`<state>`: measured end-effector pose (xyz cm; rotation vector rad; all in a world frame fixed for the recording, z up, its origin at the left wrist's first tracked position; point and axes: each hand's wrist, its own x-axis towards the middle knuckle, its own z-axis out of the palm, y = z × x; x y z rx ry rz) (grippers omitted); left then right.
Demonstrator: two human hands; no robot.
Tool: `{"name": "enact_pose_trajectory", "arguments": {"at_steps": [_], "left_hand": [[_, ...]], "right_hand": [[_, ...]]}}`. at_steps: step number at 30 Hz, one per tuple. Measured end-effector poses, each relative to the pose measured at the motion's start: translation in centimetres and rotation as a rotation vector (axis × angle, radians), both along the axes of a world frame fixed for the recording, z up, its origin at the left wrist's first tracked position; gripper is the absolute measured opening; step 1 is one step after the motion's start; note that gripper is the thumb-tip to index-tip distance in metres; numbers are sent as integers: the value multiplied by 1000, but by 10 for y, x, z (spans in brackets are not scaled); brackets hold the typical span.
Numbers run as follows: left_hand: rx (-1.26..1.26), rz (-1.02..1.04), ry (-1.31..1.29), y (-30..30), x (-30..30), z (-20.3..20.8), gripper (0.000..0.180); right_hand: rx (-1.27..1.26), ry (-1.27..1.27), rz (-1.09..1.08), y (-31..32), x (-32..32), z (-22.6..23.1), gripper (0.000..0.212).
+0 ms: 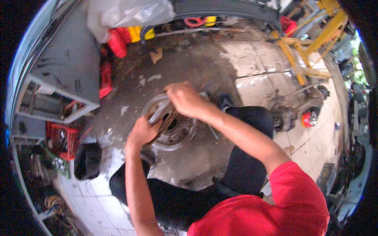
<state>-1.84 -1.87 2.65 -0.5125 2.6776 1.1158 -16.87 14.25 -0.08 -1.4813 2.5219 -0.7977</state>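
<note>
Red sleeve (295,185) cloth fills the near right, with dark trousers (248,161) bent on either side of the work. Ahead, a wheel rim (184,137) lies flat on the stained floor (185,59), and just above it both hands hold a grey metal piece (158,113) at a tilt. The left hand (142,131) closes round its lower end, thumb along the top; the right hand (184,98) is curled at the upper end — the fingers there are blurred, though they look wrapped round it. Whether the piece touches the rim, I cannot tell. The step in hand seems to be handling this piece over the rim — the next move probably calls for an even two-handed grip and a controlled tilt, keeping fingers clear of the rim's edge.
</note>
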Motion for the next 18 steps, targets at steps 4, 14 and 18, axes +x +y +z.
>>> {"name": "enact_pose_trajectory", "arguments": {"at_steps": [4,14,18], "left_hand": [[-12,32,2,-3,-4,-9,39],[-26,25,4,-3,-6,-6,41],[-38,29,29,-3,-1,-4,44]], "right_hand": [[-251,-18,-57,5,10,-12,37],[78,-50,-76,11,-6,5,45],[13,-118,119,10,3,11,50]]}}
